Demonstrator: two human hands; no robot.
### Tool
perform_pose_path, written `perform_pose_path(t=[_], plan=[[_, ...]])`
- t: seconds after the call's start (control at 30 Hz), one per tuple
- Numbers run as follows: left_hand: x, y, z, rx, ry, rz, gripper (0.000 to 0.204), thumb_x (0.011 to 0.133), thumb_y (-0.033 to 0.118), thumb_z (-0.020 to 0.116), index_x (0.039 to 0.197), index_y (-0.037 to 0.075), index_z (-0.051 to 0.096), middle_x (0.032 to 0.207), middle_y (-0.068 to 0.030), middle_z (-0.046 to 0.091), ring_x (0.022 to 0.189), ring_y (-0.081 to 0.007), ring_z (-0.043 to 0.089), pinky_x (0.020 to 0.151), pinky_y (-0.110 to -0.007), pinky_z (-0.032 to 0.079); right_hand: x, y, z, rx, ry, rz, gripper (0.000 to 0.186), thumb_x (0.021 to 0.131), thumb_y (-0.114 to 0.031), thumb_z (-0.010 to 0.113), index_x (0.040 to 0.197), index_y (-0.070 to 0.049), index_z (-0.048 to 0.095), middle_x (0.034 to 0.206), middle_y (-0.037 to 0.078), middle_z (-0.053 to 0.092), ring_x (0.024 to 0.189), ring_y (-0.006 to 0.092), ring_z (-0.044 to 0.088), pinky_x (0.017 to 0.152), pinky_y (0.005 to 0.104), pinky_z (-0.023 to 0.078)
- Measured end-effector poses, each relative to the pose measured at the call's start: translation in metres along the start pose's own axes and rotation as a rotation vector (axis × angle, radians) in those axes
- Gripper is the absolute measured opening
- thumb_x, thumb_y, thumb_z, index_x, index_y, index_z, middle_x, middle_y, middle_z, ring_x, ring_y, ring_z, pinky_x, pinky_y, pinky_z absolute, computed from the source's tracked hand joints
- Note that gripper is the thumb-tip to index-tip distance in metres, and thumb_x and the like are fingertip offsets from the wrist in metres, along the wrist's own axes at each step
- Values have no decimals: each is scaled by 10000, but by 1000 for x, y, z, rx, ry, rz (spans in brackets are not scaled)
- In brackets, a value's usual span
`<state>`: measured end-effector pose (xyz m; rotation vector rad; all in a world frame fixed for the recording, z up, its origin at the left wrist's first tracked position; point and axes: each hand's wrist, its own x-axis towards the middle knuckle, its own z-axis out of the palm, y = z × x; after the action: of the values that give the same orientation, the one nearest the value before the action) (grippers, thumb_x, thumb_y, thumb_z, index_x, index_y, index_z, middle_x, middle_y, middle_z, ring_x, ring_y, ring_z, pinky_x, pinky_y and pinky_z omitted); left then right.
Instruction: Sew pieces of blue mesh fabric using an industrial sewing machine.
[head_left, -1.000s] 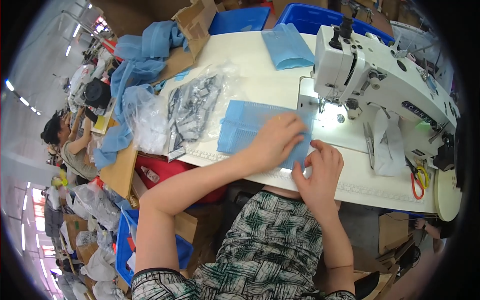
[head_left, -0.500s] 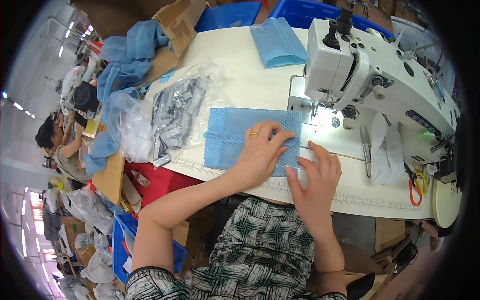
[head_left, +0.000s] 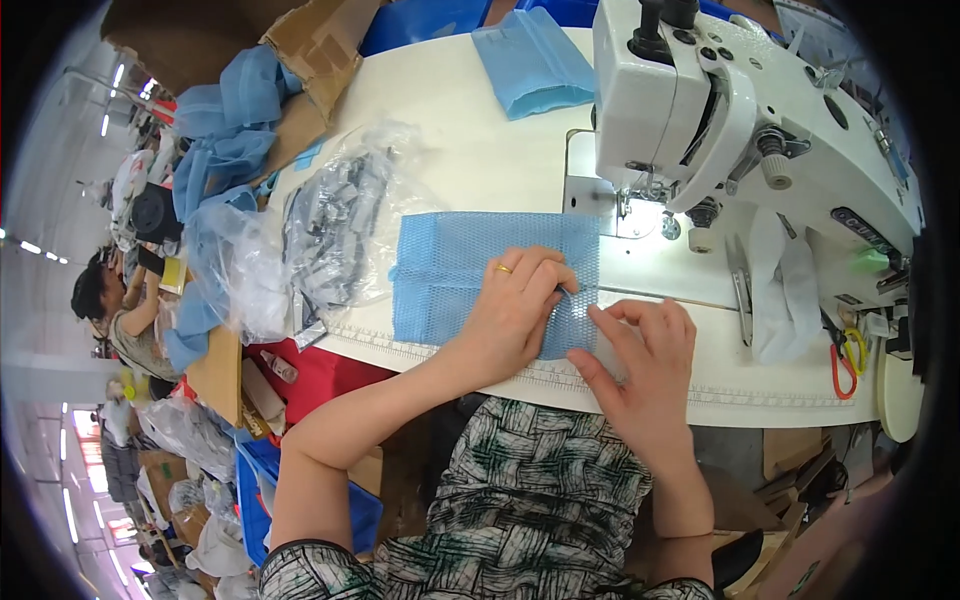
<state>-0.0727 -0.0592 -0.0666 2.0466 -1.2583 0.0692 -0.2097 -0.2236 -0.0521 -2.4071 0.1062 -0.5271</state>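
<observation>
A flat piece of blue mesh fabric lies on the white sewing table, its right end beside the needle area of a white sewing machine. My left hand, with a ring on one finger, rests on the mesh; its bent fingers are drawn together on the cloth near the right end. At the right edge of the mesh is my right hand, its thumb and forefinger apart, the tips touching or nearly touching that edge. The lit needle area stands just beyond both hands.
A clear plastic bag of grey pieces lies left of the mesh. Another blue mesh piece lies at the back. Tweezers, white cloth strips and scissors are at the right. A person works far left.
The view has shifted slightly. My right hand's fingers have bent more and drawn in against the mesh's right edge. The left hand stays on the fabric, its fingers slightly more curled.
</observation>
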Motion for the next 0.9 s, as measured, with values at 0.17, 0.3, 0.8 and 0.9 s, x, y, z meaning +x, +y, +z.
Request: perform_pose_path(t=[0.17,0.3,0.8,0.9], plan=[[5,5,-4,17,-17,-2,380,877,-85,610,1218,80,605,1211,-125,603,1106,-338,556,948,-436,393,6,8,-5,-118,-136,-195,434,819,-349,830,1111,-50,710,1206,108,591,1163,344,524,1077,536,368],[0,5,-4,124,-60,3,442,874,-60,634,1291,87,622,1204,-108,625,1089,-334,570,949,-438,402,8,9,-3,-134,-94,-177,405,824,-340,829,1075,-51,697,1209,109,595,1188,351,515,1070,541,369],[33,-30,-51,-92,-210,-435,442,806,230,876,1114,-9,667,1003,-120,662,918,-238,653,792,-358,520,18,15,11,-24,18,-185,208,798,-115,805,957,-59,684,1236,88,646,1135,317,566,1003,449,413],[18,-36,-62,-462,-423,-582,418,871,197,836,1184,-16,659,1009,-102,714,883,-157,663,783,-323,535,16,13,12,-18,31,-186,193,811,-113,802,967,-58,702,1284,89,646,1156,323,568,1014,442,431]])
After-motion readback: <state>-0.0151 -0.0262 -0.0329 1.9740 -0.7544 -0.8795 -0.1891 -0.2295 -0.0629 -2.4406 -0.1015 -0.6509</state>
